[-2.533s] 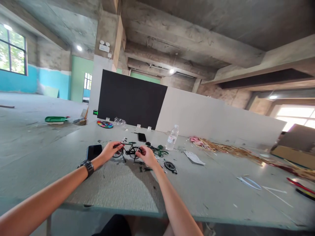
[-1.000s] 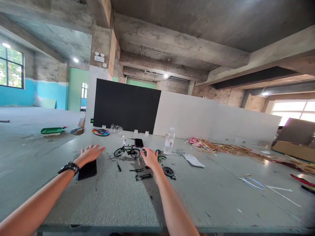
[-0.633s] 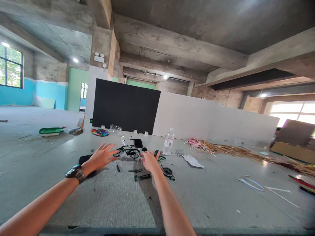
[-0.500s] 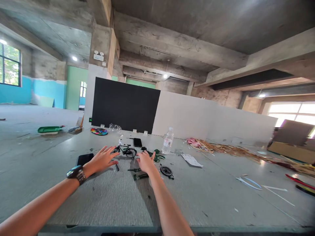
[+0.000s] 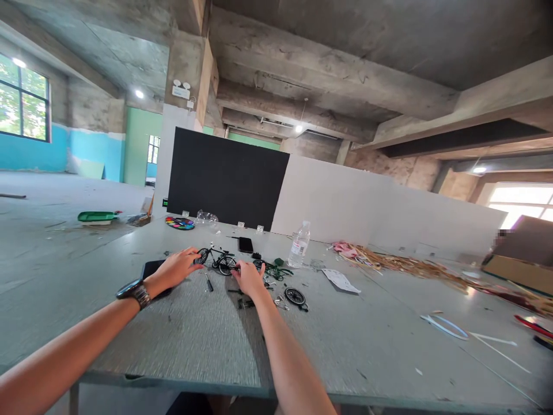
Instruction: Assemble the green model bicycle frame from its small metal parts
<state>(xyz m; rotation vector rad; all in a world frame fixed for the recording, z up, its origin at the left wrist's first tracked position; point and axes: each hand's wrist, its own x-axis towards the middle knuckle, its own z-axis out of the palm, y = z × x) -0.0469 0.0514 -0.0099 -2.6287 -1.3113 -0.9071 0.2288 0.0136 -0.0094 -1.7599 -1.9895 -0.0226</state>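
Observation:
A small black model bicycle point(image 5: 217, 260) stands upright on the table, its front wheel to the left. My left hand point(image 5: 178, 268) has its fingers and thumb at the front wheel's edge. Held against the rear wheel are the fingertips of my right hand point(image 5: 251, 280), partly hiding the contact. A small screwdriver point(image 5: 209, 283) lies just in front of the bicycle. To the right of my right hand are a loose spoked wheel point(image 5: 295, 296) and dark green model parts point(image 5: 279, 270). More dark parts point(image 5: 246, 302) lie below my right wrist.
A black phone point(image 5: 245, 245) and a water bottle point(image 5: 299, 245) stand behind the parts. A dark flat object point(image 5: 152, 270) is under my left forearm. At right lie a paper sheet point(image 5: 340, 280) and wood strips point(image 5: 401, 264). A colourful palette point(image 5: 180, 223) sits at the far left.
Both hands have closed in on the bicycle from spread fingers. The bicycle has shifted slightly left relative to the phone and screwdriver. The camera view has turned a little.

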